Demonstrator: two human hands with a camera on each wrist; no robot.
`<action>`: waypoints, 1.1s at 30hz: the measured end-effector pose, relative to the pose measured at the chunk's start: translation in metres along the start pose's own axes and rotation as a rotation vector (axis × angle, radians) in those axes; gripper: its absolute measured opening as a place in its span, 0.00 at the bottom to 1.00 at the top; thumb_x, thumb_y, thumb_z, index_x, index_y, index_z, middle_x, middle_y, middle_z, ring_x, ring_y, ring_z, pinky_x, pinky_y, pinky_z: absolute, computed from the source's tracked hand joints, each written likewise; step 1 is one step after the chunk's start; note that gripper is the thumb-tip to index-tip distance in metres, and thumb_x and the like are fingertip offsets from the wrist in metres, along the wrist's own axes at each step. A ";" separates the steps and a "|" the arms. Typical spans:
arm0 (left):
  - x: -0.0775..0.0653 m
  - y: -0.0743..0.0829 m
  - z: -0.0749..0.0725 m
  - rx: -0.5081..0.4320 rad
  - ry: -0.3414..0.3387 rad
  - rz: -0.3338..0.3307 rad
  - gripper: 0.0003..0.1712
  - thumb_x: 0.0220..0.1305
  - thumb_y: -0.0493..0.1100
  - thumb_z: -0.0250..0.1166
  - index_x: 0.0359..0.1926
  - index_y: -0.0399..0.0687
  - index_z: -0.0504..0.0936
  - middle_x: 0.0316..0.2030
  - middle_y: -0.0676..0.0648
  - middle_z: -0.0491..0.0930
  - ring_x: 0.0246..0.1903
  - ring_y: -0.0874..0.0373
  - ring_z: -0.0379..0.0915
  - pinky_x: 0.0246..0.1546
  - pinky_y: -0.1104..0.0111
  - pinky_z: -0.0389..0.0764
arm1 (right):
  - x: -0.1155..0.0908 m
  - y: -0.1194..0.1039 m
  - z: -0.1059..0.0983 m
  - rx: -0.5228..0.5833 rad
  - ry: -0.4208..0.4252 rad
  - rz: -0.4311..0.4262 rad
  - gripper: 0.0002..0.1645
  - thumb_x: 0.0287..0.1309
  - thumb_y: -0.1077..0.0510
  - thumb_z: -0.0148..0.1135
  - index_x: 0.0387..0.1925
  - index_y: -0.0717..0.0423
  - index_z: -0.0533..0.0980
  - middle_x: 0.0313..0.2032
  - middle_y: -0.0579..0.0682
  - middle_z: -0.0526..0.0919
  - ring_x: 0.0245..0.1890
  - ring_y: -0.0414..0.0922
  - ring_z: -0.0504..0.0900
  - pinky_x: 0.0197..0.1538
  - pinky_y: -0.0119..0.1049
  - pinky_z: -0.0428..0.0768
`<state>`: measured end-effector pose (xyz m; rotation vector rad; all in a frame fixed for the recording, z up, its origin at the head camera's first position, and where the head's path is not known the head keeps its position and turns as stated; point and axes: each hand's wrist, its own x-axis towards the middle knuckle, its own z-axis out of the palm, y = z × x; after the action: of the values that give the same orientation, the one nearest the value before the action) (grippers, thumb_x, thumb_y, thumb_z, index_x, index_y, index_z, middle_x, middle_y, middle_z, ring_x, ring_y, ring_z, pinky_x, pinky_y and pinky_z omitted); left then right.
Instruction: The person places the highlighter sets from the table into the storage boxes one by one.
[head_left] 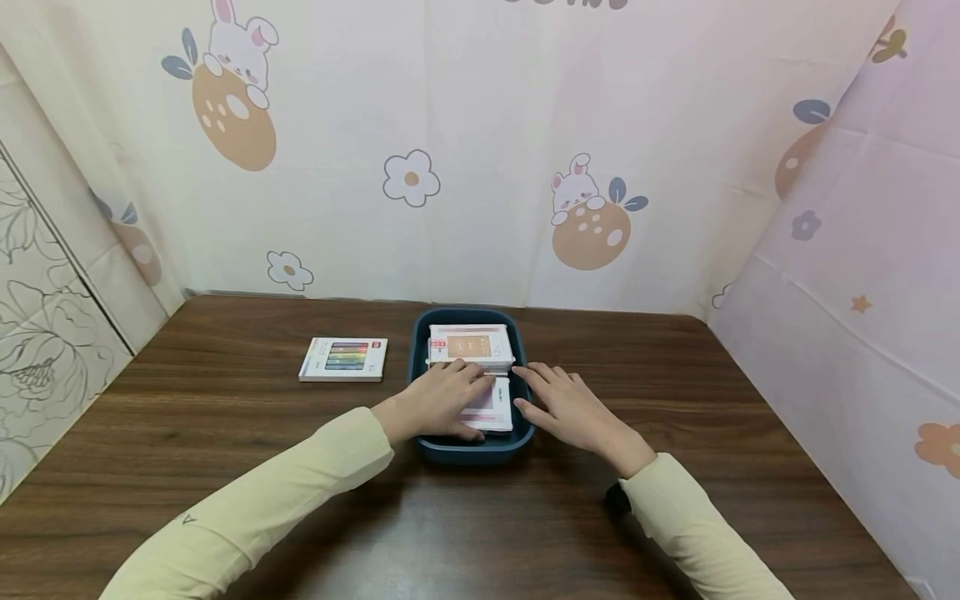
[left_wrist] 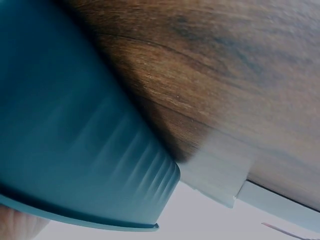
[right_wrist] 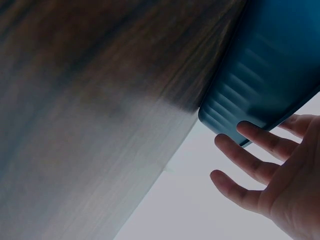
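Note:
A dark blue plastic bin stands on the table with two white boxes in it. The back box has a tan panel on its top. In front of it lies a second white box, its left part covered by my left hand. My left hand spans this front box, thumb at its near edge and index finger at its far edge. At the right rim is my right hand, fingers spread and fingertips just inside; its fingers also show beside the bin wall in the right wrist view.
To the left of the bin lies a flat white box with a rainbow-coloured picture. The brown wooden table ends at a patterned curtain at the back. A small black object is at the right cuff.

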<state>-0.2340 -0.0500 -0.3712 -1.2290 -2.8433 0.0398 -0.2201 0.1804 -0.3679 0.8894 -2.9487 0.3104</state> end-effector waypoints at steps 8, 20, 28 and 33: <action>0.000 -0.001 0.001 -0.027 0.031 0.010 0.40 0.52 0.67 0.60 0.63 0.54 0.66 0.57 0.48 0.70 0.53 0.53 0.67 0.55 0.56 0.71 | -0.001 -0.001 -0.001 -0.007 -0.004 0.001 0.34 0.63 0.37 0.41 0.65 0.48 0.60 0.61 0.55 0.67 0.59 0.53 0.67 0.58 0.57 0.64; -0.002 -0.004 -0.003 0.014 0.071 0.049 0.36 0.55 0.69 0.55 0.60 0.56 0.69 0.56 0.49 0.72 0.53 0.53 0.68 0.52 0.55 0.74 | -0.001 0.000 -0.002 0.013 -0.019 0.019 0.34 0.63 0.37 0.43 0.66 0.47 0.60 0.62 0.54 0.66 0.61 0.54 0.66 0.59 0.60 0.62; -0.008 -0.007 -0.015 0.022 0.095 0.043 0.36 0.56 0.69 0.53 0.60 0.56 0.69 0.56 0.49 0.72 0.53 0.53 0.69 0.52 0.56 0.74 | 0.000 0.001 -0.001 0.010 -0.011 0.004 0.35 0.63 0.36 0.40 0.66 0.48 0.60 0.62 0.54 0.67 0.60 0.53 0.67 0.59 0.59 0.63; -0.014 -0.012 -0.022 0.059 0.137 0.033 0.35 0.56 0.68 0.54 0.59 0.56 0.71 0.55 0.49 0.74 0.52 0.53 0.70 0.54 0.56 0.72 | 0.000 0.002 0.000 0.009 -0.010 0.002 0.36 0.63 0.34 0.39 0.66 0.47 0.60 0.62 0.54 0.67 0.61 0.53 0.66 0.59 0.59 0.63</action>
<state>-0.2320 -0.0680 -0.3488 -1.2166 -2.6861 0.0390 -0.2208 0.1820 -0.3683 0.8918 -2.9597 0.3211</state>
